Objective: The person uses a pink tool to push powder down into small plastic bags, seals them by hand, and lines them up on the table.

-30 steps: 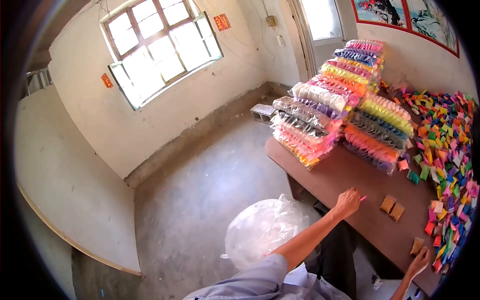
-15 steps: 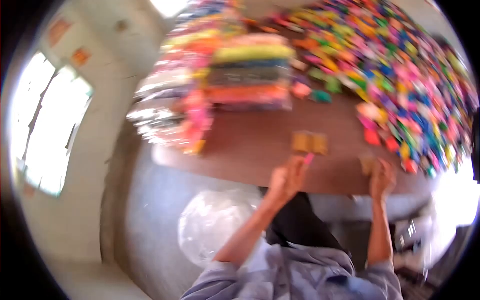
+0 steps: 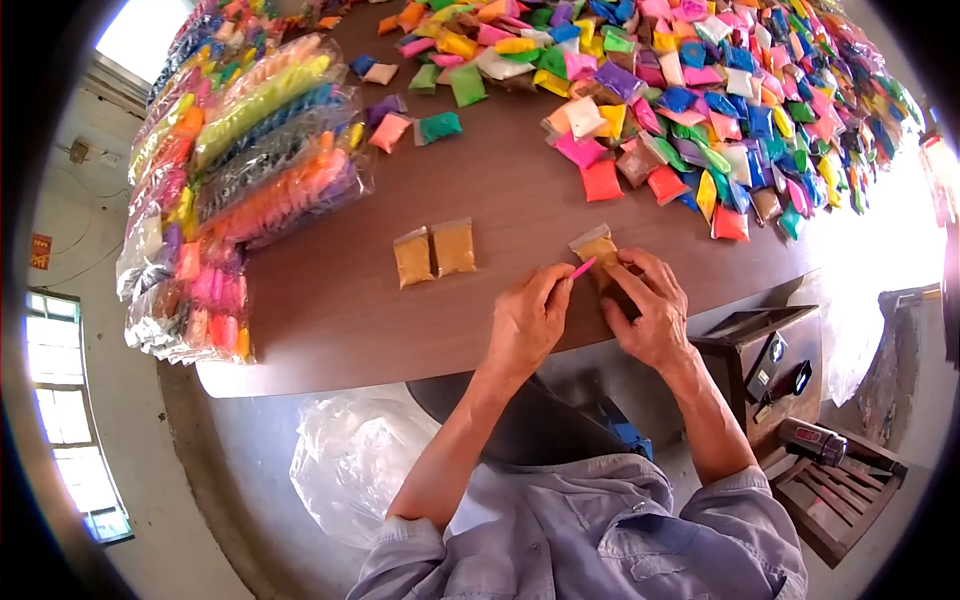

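Between the thumb and fingers of my left hand (image 3: 528, 318) is a slim pink stick (image 3: 583, 268), its tip over a small brown packet (image 3: 594, 243). My right hand (image 3: 652, 308) grips that packet from the right, fingers across its lower part. The packet is clear plastic with a flat top strip and brown filling. Two similar brown packets, a left one (image 3: 413, 259) and a right one (image 3: 455, 247), lie side by side on the table to the left of my hands.
A large heap of colourful small packets (image 3: 700, 110) covers the table's (image 3: 330, 320) far right. Clear bags of sorted packets (image 3: 270, 140) are stacked at left. A clear plastic bag (image 3: 355, 460) lies below the front edge. A wooden stool (image 3: 840, 490) stands at lower right.
My view has turned, shifting the table contents leftward. My right hand, with its brown packet, has come close to my left hand and the pink stick; before, they were well apart.
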Available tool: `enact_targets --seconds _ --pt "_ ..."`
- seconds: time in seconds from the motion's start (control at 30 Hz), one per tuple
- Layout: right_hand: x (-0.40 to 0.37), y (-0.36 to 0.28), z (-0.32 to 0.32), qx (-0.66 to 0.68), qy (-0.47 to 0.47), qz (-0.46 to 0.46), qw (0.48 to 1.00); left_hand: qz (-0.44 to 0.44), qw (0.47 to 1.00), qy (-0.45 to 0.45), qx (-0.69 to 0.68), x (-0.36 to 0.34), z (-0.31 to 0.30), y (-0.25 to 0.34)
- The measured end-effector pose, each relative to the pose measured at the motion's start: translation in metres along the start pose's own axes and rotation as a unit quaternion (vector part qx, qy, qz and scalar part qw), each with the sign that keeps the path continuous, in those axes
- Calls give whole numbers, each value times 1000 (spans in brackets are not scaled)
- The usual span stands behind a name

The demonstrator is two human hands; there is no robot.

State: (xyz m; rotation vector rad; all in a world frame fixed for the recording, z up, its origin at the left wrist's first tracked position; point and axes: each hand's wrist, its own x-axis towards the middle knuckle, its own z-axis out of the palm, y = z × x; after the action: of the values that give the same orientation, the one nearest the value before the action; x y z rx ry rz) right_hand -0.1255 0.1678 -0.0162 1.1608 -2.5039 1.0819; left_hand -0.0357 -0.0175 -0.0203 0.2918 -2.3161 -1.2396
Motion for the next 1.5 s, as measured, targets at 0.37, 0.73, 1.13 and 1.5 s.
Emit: enact_targets --seconds 0.37,0.73,1.13,1.5 --pt "0 13 11 3 68 -54 996 30 993 2 114 43 20 -13" --pt "-7 15 14 40 100 -65 992 67 981 -144 116 63 21 23" --pt "-7 15 13 38 115 -76 990 46 987 -124 91 78 23 13" --pt "-5 13 12 22 109 -84 990 -5 992 -104 71 72 21 0"
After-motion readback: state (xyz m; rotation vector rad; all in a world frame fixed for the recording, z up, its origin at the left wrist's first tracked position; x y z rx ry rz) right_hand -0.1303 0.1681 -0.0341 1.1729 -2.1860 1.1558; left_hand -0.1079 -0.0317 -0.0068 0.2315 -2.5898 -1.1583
